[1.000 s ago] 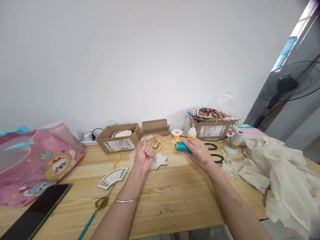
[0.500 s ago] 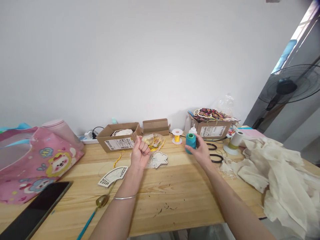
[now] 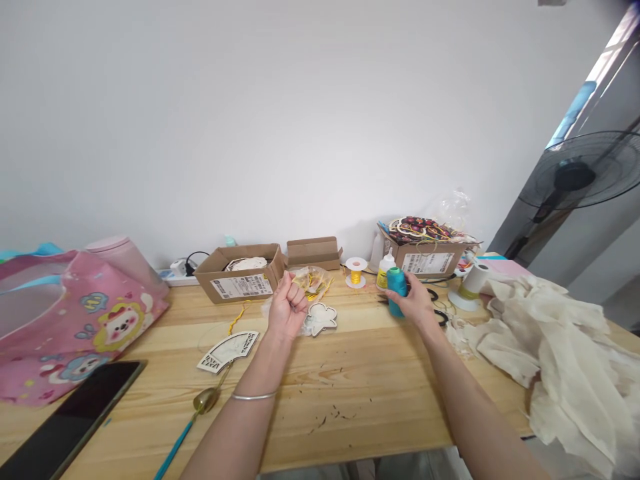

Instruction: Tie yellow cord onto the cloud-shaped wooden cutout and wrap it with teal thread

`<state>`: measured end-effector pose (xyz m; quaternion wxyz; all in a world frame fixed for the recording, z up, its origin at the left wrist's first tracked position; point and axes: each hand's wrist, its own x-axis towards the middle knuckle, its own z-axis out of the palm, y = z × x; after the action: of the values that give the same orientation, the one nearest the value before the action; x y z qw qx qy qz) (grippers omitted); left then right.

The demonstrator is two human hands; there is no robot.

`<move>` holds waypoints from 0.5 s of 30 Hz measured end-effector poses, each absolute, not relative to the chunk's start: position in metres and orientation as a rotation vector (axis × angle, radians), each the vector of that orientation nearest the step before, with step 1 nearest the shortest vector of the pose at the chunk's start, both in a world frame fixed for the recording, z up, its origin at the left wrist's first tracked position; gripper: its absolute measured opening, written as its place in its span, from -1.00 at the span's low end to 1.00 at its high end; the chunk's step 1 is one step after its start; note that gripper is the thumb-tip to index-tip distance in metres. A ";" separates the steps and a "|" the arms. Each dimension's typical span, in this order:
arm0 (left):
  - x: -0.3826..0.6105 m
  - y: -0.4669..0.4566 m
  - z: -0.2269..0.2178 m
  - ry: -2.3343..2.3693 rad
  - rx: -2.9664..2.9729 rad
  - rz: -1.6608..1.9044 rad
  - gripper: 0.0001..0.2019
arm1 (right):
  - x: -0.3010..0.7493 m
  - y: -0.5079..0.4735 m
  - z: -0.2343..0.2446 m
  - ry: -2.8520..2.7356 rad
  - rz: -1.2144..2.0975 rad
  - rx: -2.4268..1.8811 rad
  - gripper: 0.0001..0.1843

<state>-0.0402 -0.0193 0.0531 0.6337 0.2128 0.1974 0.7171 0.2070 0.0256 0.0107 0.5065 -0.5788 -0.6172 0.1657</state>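
Note:
My right hand (image 3: 416, 301) is wrapped round a teal thread spool (image 3: 397, 291), which tilts slightly at the right of the table. Just behind the spool stands a small glue bottle (image 3: 384, 272) with a white top and yellow label. Black-handled scissors (image 3: 441, 317) lie partly hidden behind the right hand. My left hand (image 3: 288, 305) is closed in a pinch, palm side up; whatever its fingers hold is too small to make out. Beside it lies a pale flower-shaped wooden piece (image 3: 321, 319). A fan-shaped wooden piece (image 3: 229, 351) rests to its left.
A spool of yellow thread (image 3: 356, 275) stands by the wall between cardboard boxes (image 3: 241, 287). Cream cloth (image 3: 565, 353) and a white thread cone (image 3: 470, 287) are on the right. At left are a pink bag (image 3: 95, 313), a phone (image 3: 70, 420) and a spoon (image 3: 205, 400).
My right hand has moved right with the teal spool, now tilted, uncovering the glue bottle and covering more of the scissors. My left hand stays closed, shifted only slightly right.

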 end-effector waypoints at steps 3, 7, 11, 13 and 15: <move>-0.040 -0.020 0.053 0.459 0.561 1.624 -0.88 | 0.198 0.025 0.007 -1.483 0.563 -1.253 -0.49; -0.038 -0.021 0.052 0.467 0.631 1.603 -0.89 | 0.182 0.022 0.002 -1.438 0.740 -1.069 -0.49; -0.035 -0.022 0.052 0.488 0.661 1.611 -0.87 | 0.167 0.027 -0.008 -1.477 0.717 -1.020 -0.45; -0.034 -0.022 0.052 0.504 0.687 1.601 -0.87 | 0.164 0.033 -0.013 -1.510 0.668 -1.021 -0.42; -0.033 -0.022 0.051 0.526 0.719 1.589 -0.86 | 0.164 0.036 -0.014 -1.542 0.620 -1.025 -0.37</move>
<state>-0.0331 -0.0221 0.0514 0.6131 0.3116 0.2281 0.6892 0.1638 0.0356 -0.0140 0.5599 -0.4350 -0.6544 0.2629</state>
